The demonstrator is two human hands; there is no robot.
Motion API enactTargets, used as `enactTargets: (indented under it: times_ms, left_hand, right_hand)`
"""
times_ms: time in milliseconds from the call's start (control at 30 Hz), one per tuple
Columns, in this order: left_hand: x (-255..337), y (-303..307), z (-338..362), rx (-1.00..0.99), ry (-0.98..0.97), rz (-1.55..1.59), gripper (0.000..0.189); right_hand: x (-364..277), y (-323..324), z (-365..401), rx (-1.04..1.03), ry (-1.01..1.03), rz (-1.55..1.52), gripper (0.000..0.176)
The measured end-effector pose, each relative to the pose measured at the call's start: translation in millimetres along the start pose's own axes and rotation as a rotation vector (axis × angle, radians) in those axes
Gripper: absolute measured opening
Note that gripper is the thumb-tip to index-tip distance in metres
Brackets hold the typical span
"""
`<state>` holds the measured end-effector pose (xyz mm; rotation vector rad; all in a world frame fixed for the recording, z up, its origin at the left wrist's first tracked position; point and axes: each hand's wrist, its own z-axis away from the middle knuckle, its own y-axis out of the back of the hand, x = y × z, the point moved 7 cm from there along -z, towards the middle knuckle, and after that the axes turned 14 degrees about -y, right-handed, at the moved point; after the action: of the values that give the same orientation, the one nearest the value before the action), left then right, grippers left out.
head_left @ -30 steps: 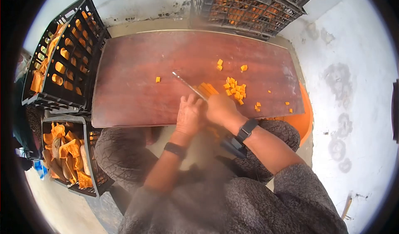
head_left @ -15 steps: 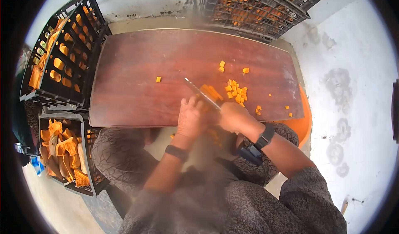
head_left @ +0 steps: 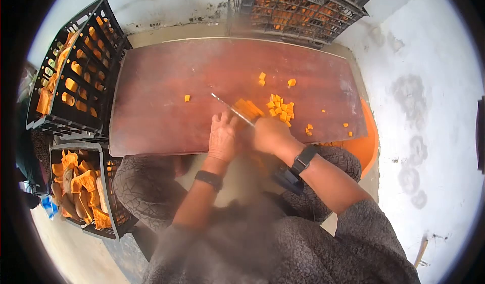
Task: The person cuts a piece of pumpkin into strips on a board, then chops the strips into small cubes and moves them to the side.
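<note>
My right hand [head_left: 273, 136] is closed round the handle of a knife [head_left: 230, 107], whose blade points up and to the left over the red-brown board [head_left: 161, 92]. Beside the blade, on its right, lie orange slices [head_left: 249, 108], partly blurred. My left hand [head_left: 223, 136] is at the board's near edge, left of the knife, with fingers bent; whatever is under them is hidden. A heap of orange cubes [head_left: 281, 107] sits right of the slices, and a single cube [head_left: 187, 98] lies farther left.
Black crates with orange pieces stand at the left, one upper [head_left: 76, 77] and one lower [head_left: 108, 183]. More stacked crates [head_left: 303, 11] are behind the board. An orange tub [head_left: 370, 137] shows beneath the board's right end, near a white wall [head_left: 414, 107].
The whole view has shifted slightly. Both hands and the knife appear a little farther left in the frame, with the knife still in my right hand.
</note>
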<state>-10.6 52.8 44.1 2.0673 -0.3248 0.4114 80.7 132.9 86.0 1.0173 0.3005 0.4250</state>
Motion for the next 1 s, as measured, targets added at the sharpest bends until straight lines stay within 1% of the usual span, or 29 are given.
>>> enactTargets:
  times_ms: [33,100,200,233,267,333,400,433,467,500,533,567,633,667,733,767,833,967,1000]
  left_hand:
    - [0.8,4.2,-1.3,0.001,-0.001,0.0,0.05]
    - [-0.9,-0.6,-0.6,-0.108,0.06,0.063,0.051]
    - [-2.2,2.3,-2.8,-0.055,0.036,0.066,0.049]
    - [1.0,3.5,-2.9,-0.065,0.037,0.075,0.049]
    - [6.8,7.3,-4.9,-0.057,0.003,0.082,0.048]
    - [6.5,9.8,-6.8,-0.042,-0.028,0.066,0.048]
    - [3.2,5.1,-3.3,-0.047,-0.095,-0.098,0.058]
    - [3.7,7.4,-0.2,-0.045,-0.092,-0.1,0.058]
    - [-1.2,5.8,3.4,-0.061,0.004,0.009,0.052]
    - [-4.8,5.4,5.1,-0.077,0.099,0.118,0.046]
    - [-5.5,8.3,6.1,-0.028,0.085,0.127,0.037]
    - [-6.6,7.5,8.4,-0.022,0.085,0.122,0.037]
    - [-7.7,8.0,7.9,-0.012,0.084,0.124,0.034]
    - [-8.1,8.1,7.1,-0.003,0.08,0.118,0.034]
    - [-9.6,8.1,7.9,-0.007,0.114,0.144,0.032]
    - [-10.3,8.7,8.1,-0.004,0.113,0.142,0.032]
    - [-11.3,8.3,10.6,0.006,0.09,0.166,0.032]
    - [-8.1,9.4,12.9,0.053,0.052,0.152,0.031]
    - [-7.8,9.9,12.7,0.053,0.058,0.16,0.032]
  right_hand:
    - [-0.9,0.2,-0.7,0.001,0.0,0.0,0.021]
    - [0.0,-3.3,-2.7,-0.048,-0.024,0.008,0.022]
    - [-1.2,-4.6,-8.8,-0.047,-0.057,-0.007,0.022]
    - [-3.5,-6.6,-9.9,-0.058,-0.065,-0.008,0.022]
    - [-11.5,-5.3,-12.6,-0.052,-0.045,-0.02,0.023]
    - [-32.1,-8.0,-20.5,0.021,-0.01,-0.064,0.023]
    - [-39.4,-12.5,-21.7,0.044,0.007,-0.082,0.023]
    - [-37.8,-12.4,-20.8,0.06,0.004,-0.088,0.023]
    - [-33.8,-8.6,-23.9,0.065,0.007,-0.081,0.023]
    - [-30.2,-1.4,-25.8,0.024,-0.004,-0.093,0.023]
    - [-27.5,1.3,-25.7,-0.018,-0.013,-0.108,0.024]
    - [-25.9,1.9,-25.7,-0.013,-0.007,-0.107,0.024]
    - [-17.1,-1.2,-32.5,-0.055,-0.073,-0.136,0.025]
    - [-14.7,-3.6,-35.1,-0.045,-0.068,-0.136,0.025]
    - [-14.7,-2.9,-31.1,0.06,-0.011,-0.167,0.028]
    - [-10.3,-6.1,-28.5,0.063,-0.008,-0.167,0.028]
    - [-9.9,4.4,-13.5,0.153,0.041,-0.18,0.02]
    - [-6.9,29.7,11.3,0.193,0.036,-0.222,0.018]
    - [-5.4,32.0,17.1,0.121,0.006,-0.208,0.025]
